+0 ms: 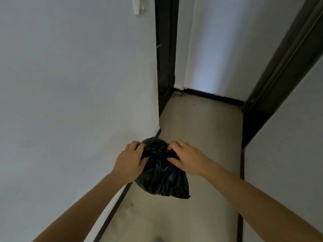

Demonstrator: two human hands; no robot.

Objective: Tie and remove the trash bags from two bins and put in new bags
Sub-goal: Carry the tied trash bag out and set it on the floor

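Item: black trash bag (pixel 162 179) | soft, thin, slippery film, likely light | left hand (pixel 130 161), right hand (pixel 186 158) fingers pinching its gathered neck | best hold: neck.

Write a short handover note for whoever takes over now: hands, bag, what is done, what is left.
Left hand grips the gathered top of the black trash bag; right hand pinches it from the other side.
The bag is out of its bin, held over the hallway floor. No bin in view.
Done: bag removed. Tie: cannot tell if finished.
Left: finish tying, fit new bags.
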